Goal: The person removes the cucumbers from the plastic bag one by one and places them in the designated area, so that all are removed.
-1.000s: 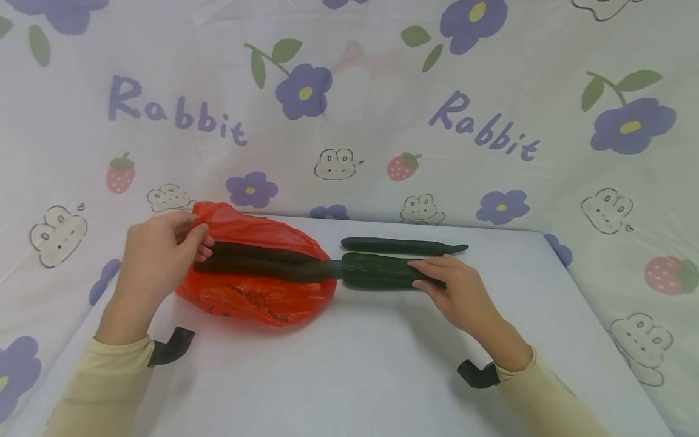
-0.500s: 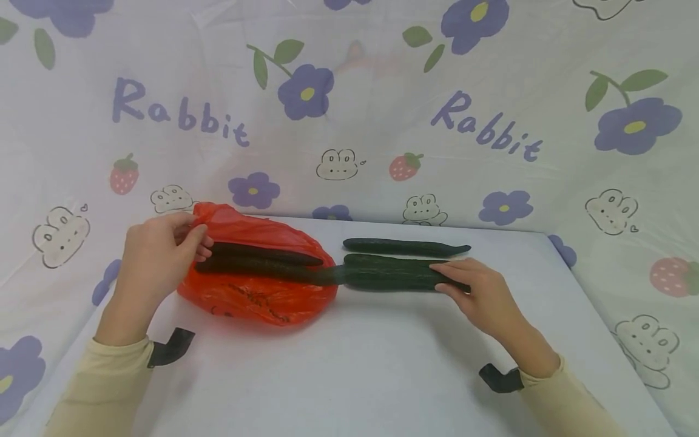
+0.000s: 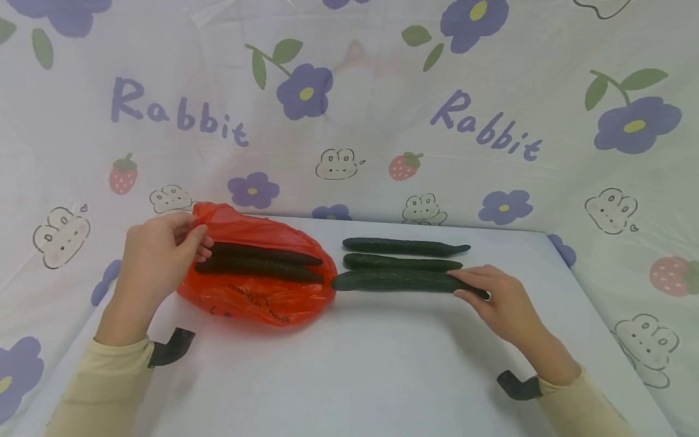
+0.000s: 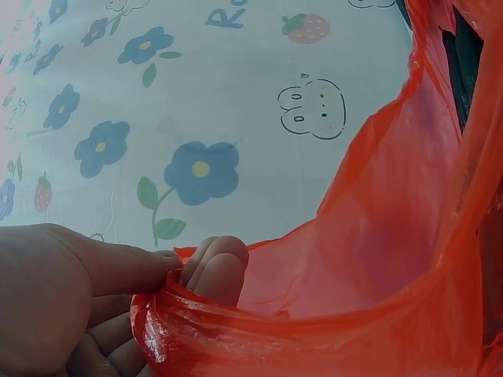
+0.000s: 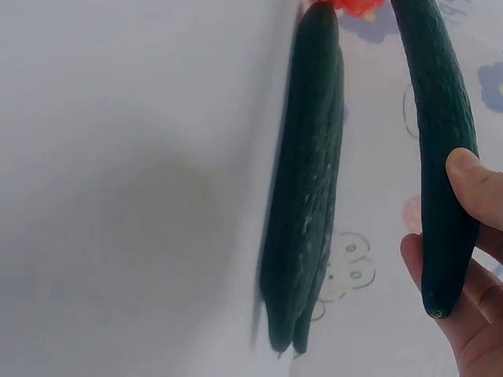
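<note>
My left hand (image 3: 155, 255) pinches the rim of a red plastic bag (image 3: 256, 297); in the left wrist view, thumb and fingers grip the gathered edge (image 4: 169, 302) and hold the mouth up. Two dark cucumbers (image 3: 267, 254) lie lengthwise within the bag. To its right, my right hand (image 3: 505, 303) grips another cucumber (image 3: 395, 280) near its right end, thumb on one side and fingers on the other in the right wrist view. The held cucumber's left end overlaps the bag's right edge in the head view. Behind it, two more cucumbers (image 3: 401, 246) lie side by side on the table.
The white table (image 3: 338, 370) stretches out in front of the bag and cucumbers. A white cloth (image 3: 355, 103) printed with flowers, rabbits and strawberries hangs along the table's back edge. Black angled pieces (image 3: 172, 347) stick out from both sleeve cuffs.
My right hand has drawn the held cucumber rightward, so its left end has moved from over the bag's middle to its right edge. The left hand and bag have stayed put.
</note>
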Action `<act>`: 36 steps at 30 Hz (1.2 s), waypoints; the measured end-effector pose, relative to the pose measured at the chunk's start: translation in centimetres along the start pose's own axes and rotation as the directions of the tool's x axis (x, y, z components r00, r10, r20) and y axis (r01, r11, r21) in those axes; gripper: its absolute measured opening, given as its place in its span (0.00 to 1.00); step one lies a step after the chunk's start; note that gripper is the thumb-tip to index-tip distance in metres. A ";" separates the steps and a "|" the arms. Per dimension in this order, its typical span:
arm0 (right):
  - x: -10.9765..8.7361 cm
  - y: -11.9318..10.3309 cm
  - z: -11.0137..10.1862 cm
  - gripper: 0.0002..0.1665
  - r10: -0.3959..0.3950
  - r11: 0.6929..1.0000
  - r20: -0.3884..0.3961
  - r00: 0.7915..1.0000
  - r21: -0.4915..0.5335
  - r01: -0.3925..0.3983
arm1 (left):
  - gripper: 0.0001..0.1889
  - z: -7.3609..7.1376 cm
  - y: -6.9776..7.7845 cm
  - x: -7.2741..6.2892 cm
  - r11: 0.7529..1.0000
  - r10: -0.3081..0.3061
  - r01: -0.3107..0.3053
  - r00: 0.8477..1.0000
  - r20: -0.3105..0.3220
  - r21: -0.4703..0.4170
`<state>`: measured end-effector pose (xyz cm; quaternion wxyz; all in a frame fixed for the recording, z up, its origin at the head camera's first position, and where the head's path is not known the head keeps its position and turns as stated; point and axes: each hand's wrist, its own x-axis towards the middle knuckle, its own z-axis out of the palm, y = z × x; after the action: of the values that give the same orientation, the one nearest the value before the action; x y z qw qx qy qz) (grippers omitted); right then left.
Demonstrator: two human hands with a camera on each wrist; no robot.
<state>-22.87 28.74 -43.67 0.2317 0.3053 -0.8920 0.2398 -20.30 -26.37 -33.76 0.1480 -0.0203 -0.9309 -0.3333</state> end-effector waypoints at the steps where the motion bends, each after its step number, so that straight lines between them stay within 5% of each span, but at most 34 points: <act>1: -0.1 0.1 -0.1 0.28 0.005 1.000 0.003 1.000 -0.001 -0.005 | 0.12 0.0 0.0 0.0 1.000 0.000 0.000 1.000 0.001 0.000; 36: -2.7 3.2 1.4 0.23 0.024 0.999 0.124 0.992 -0.030 -0.020 | 0.10 -0.2 -0.1 -0.2 1.000 0.021 -0.021 0.999 -0.024 -0.011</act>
<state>-23.38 31.35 -47.19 0.1775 0.3063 -0.9114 0.2100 -20.12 -26.59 -33.77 0.1626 -0.0269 -0.9269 -0.3372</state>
